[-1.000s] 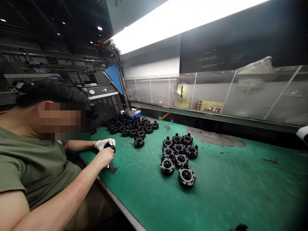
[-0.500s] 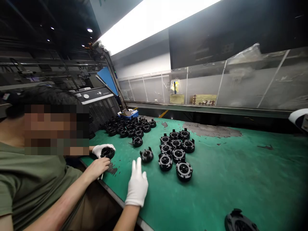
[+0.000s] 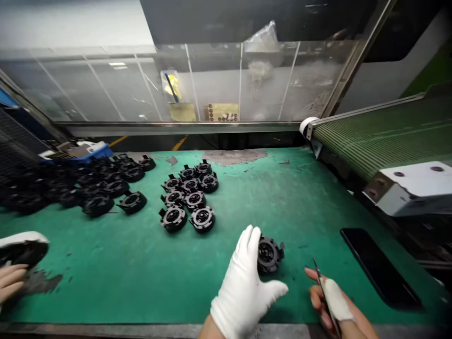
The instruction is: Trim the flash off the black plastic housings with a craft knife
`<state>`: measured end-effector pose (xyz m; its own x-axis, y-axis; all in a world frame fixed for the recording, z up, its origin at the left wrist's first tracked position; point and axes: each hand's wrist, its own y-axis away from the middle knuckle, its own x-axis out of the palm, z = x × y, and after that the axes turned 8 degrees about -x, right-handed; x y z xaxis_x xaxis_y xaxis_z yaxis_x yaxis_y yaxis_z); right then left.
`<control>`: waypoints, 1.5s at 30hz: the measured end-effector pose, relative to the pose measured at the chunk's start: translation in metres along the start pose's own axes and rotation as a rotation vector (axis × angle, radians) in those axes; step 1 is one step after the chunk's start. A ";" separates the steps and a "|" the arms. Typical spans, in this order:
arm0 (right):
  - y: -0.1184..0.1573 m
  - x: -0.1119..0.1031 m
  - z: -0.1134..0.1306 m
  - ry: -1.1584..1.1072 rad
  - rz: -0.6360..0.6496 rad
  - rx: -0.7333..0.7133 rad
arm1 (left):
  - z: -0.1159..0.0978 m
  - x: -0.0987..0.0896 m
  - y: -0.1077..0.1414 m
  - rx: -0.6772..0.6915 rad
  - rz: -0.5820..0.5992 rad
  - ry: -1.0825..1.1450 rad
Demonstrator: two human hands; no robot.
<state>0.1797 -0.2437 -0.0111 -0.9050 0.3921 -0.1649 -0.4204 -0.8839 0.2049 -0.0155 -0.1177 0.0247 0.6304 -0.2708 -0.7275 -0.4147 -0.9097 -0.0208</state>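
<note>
My left hand, in a white glove, reaches over the bench with its fingers stretched and its thumb spread. It is at the left side of a black round plastic part with small tabs on its rim; its fingers cover the part's left edge, and I cannot tell whether they press on it. To the right, my right hand, with a white cover on one digit, is closed around thin pointed tweezers, tip upward. Several similar black round parts stand grouped farther back on the green bench top.
More black parts crowd the left side, before a blue bin. A co-worker's hand is beside a dark part at far left. A black phone lies at right, near the green conveyor belt and its white bracket.
The view has swung right. My left hand has moved from beside a blurred part left of the group to a round part at the front right. My right hand with the tweezers has come into view.
</note>
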 end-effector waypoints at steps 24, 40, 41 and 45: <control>-0.002 -0.011 0.061 1.068 0.558 -0.666 | 0.022 -0.007 0.053 0.025 -0.039 -0.061; -0.012 -0.034 0.054 0.858 0.432 -0.471 | 0.036 -0.087 0.026 0.039 0.057 -0.204; -0.011 -0.036 0.052 0.850 0.437 -0.467 | 0.034 -0.088 0.030 -0.010 -0.021 -0.192; -0.008 -0.034 0.051 0.819 0.493 -0.481 | 0.024 -0.060 0.055 -0.130 -0.047 -0.080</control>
<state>0.2101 -0.2369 0.0419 -0.5732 -0.1683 -0.8020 0.2119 -0.9758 0.0533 -0.0917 -0.1443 0.0503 0.5908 -0.2058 -0.7801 -0.2945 -0.9552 0.0289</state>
